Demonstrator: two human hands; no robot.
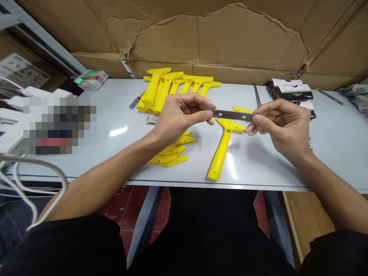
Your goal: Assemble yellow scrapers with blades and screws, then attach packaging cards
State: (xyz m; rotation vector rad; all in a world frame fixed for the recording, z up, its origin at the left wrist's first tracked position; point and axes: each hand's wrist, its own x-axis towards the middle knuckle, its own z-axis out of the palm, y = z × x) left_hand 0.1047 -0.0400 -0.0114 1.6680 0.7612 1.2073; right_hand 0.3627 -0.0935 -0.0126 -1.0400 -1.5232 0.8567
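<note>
A thin grey metal scraper blade [232,115] with small slots is stretched level between my hands, above the table. My left hand [184,113] pinches its left end between thumb and fingers. At the other end, my right hand [280,124] holds it the same way. Just below the blade lies a yellow scraper handle [220,155], its wide head towards the back. A flat yellow piece [241,109] shows partly behind the blade. Under my left wrist, several flat yellow plates [172,155] lie in an overlapping pile, partly covered by my arm.
Several yellow scraper handles [174,86] are heaped at the back. A screwdriver [136,100] lies left of them, near a small box [92,79]. Black-and-white packets [294,92] stand at the back right. White cables [61,180] loop over the left front edge of the white table [115,153].
</note>
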